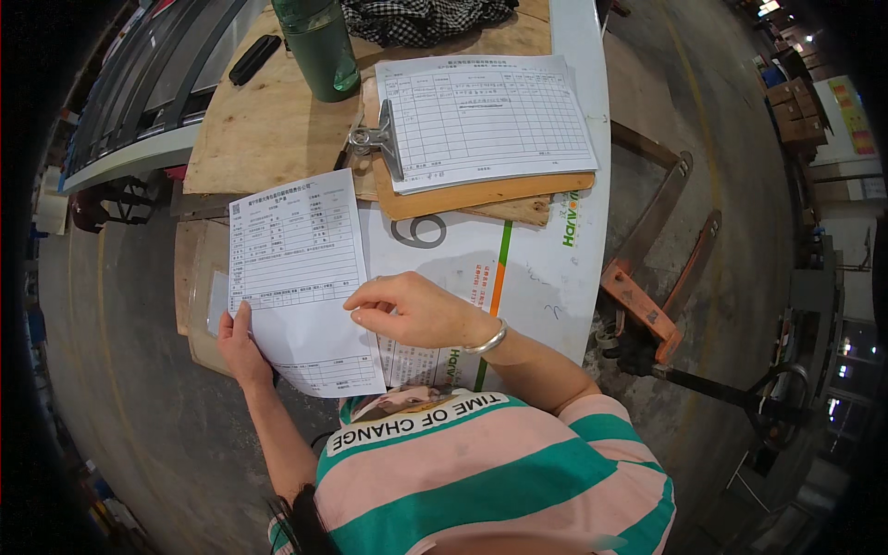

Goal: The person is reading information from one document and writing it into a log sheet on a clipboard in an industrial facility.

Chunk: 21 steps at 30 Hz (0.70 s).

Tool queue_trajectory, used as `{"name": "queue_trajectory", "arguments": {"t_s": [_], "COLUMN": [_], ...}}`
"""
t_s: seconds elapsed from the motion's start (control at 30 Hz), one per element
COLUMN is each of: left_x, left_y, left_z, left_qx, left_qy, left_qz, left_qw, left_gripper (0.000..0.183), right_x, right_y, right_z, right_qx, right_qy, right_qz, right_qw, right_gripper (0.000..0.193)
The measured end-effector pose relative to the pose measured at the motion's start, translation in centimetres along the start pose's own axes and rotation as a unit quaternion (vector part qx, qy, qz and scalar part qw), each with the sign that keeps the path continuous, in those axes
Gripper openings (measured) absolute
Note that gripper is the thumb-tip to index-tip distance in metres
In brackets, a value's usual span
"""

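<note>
My left hand [244, 351] grips a white printed form [298, 326] by its lower left edge, the thumb lying on top of the paper. The sheet tilts slightly, and its bottom edge hangs close to my striped shirt. Over the right side of the form is my right hand [421, 310], its fingers bent and drawn together with nothing visible in them; a silver bangle [488, 337] circles that wrist. Beyond both hands a brown clipboard [481, 196] carries a stack of filled-in table sheets [499, 129], held by a metal clip [375, 139] on its left side.
Plywood [245, 139] and a white printed board [416, 268] make up the work surface. Farther off stand a green bottle [324, 60], a black case [254, 60] and a checkered cloth [425, 20]. An orange pallet jack [643, 305] is on the right, a metal frame [148, 143] at left.
</note>
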<state>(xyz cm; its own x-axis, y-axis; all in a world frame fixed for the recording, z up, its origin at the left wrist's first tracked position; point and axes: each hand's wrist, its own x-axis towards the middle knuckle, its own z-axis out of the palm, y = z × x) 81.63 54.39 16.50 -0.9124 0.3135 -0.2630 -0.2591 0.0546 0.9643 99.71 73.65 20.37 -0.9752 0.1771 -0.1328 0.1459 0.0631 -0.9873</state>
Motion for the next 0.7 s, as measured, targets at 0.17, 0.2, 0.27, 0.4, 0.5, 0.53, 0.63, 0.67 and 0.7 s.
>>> {"name": "queue_trajectory", "arguments": {"t_s": [0.17,0.2,0.27,0.4,0.5,0.53,0.63,0.67,0.7], "left_x": [0.3,0.3,0.4,0.1,0.3,0.3,0.3,0.2,0.2], "left_y": [-0.3,-0.3,-0.5,-0.2,-0.3,-0.3,-0.1,-0.1,0.0], "left_z": [-0.2,-0.2,-0.4,0.0,-0.1,-0.1,0.0,0.1,0.2], "left_qx": [-0.010,-0.015,-0.017,-0.017,-0.010,-0.009,-0.004,-0.006,-0.008], "left_qy": [-0.006,-0.007,-0.009,-0.013,-0.003,-0.003,-0.002,-0.003,-0.004], "left_qz": [0.006,0.006,0.006,0.005,0.003,0.003,-0.001,0.000,0.001], "left_qw": [1.000,1.000,1.000,1.000,1.000,1.000,1.000,1.000,1.000], "left_gripper": [0.017,0.017,0.017,0.016,0.015,0.015,0.014,0.014,0.014], "right_x": [-0.1,-0.1,-0.1,-0.3,-0.3,-0.3,-0.4,-0.3,-0.3], "right_y": [0.9,1.0,1.1,1.7,1.6,1.6,1.6,1.7,1.7], "right_z": [-1.3,-1.5,-2.1,-2.6,-2.7,-2.7,-3.1,-3.1,-3.2], "right_qx": [-0.002,-0.004,0.001,-0.044,-0.049,-0.048,-0.055,-0.054,-0.053], "right_qy": [0.032,0.047,0.045,0.007,-0.011,-0.011,-0.034,-0.036,-0.039], "right_qz": [0.016,0.017,0.032,0.026,0.034,0.034,0.024,0.025,0.025], "right_qw": [0.999,0.999,0.998,0.999,0.998,0.998,0.998,0.998,0.998], "right_gripper": [0.023,0.024,0.024,0.025,0.026,0.026,0.028,0.029,0.030]}}
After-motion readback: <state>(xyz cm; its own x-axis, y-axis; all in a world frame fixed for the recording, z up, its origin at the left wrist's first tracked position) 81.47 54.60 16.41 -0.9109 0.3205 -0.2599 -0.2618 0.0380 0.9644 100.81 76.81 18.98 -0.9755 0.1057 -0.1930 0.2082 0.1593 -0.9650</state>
